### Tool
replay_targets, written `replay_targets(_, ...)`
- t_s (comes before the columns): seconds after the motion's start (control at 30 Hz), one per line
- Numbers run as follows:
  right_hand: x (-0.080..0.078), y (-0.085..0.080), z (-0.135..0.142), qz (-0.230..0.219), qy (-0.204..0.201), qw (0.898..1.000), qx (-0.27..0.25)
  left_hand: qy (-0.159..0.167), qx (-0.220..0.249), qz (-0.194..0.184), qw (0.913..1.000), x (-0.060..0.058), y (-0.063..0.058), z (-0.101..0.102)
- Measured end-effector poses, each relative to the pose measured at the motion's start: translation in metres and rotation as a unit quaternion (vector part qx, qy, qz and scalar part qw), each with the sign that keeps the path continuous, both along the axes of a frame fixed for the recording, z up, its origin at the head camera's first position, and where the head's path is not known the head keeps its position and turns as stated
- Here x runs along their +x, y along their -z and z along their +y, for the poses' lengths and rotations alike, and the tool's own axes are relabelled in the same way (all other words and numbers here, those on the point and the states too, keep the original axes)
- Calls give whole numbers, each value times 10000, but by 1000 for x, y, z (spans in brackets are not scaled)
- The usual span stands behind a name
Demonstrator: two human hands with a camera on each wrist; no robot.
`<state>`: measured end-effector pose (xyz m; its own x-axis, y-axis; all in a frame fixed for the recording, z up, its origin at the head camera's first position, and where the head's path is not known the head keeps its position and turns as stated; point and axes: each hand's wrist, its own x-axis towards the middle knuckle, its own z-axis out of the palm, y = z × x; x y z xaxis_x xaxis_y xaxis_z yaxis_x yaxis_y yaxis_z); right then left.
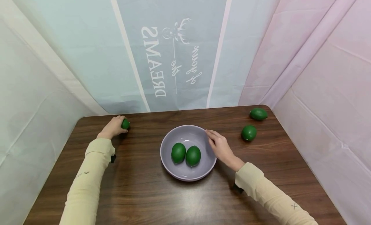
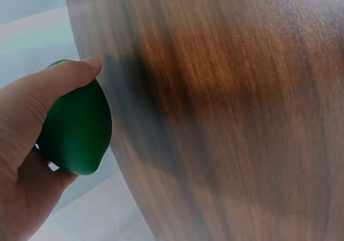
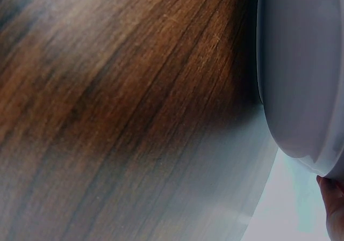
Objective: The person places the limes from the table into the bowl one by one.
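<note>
Your left hand [image 1: 114, 126] pinches a smooth green oval fruit [image 1: 125, 124] near the brown wood-grain desk [image 1: 139, 186]'s far left corner; your right hand [image 1: 221, 148], fingers extended, touches the round grey-purple bowl [image 1: 188, 173]'s rim, well apart.

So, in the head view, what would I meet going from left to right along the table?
Left hand's fingers holding a green fruit, greyish-purple bowl with a left fruit and a right fruit inside, right hand's fingers at its rim, nearer loose fruit, farther loose fruit.

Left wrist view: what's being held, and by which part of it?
A green fruit, in the left hand. The thumb lies across it near its upper end in this view; where the other fingers grip is mostly hidden.
</note>
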<state>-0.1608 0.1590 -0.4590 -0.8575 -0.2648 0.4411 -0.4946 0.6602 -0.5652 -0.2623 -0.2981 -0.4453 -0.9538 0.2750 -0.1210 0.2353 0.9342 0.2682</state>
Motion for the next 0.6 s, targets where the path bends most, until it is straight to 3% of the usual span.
replay_targets(0.6, 1, 0, 1, -95, -15, 10000, -6, 396, -47, 115, 9991, 4, -14, 17)
